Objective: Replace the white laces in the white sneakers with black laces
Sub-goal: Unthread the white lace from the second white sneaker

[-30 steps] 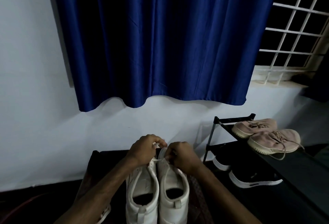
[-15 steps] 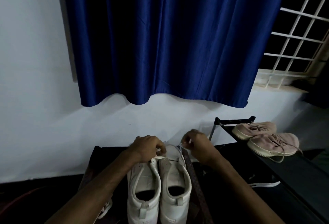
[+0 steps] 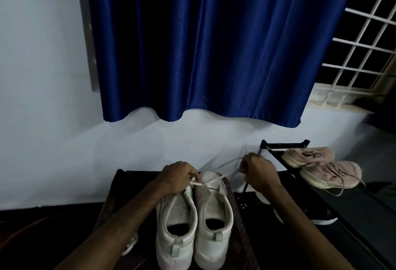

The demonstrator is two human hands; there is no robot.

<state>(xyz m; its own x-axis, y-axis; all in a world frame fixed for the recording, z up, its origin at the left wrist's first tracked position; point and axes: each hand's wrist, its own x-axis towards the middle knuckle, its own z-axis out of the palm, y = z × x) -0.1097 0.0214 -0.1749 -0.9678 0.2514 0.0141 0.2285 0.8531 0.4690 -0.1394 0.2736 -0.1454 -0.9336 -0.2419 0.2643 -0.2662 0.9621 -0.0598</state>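
Note:
Two white sneakers stand side by side, heels toward me, on a dark surface: the left sneaker (image 3: 175, 226) and the right sneaker (image 3: 214, 216). My left hand (image 3: 179, 176) rests over the toe of the left sneaker and pinches one end of the white lace (image 3: 218, 177) near the eyelets. My right hand (image 3: 258, 171) grips the same lace, which stretches taut from the right sneaker up to the right. No black laces are in sight.
A black shoe rack (image 3: 285, 145) at the right carries a pair of pink sneakers (image 3: 325, 167); dark shoes (image 3: 321, 218) sit on its lower shelf. A blue curtain (image 3: 203, 44) hangs on the white wall ahead. A patterned strap (image 3: 237, 216) lies beside the right sneaker.
My right hand has pulled away from the right sneaker, up and to the right, drawing the white lace out taut. My left hand has stayed at the toes.

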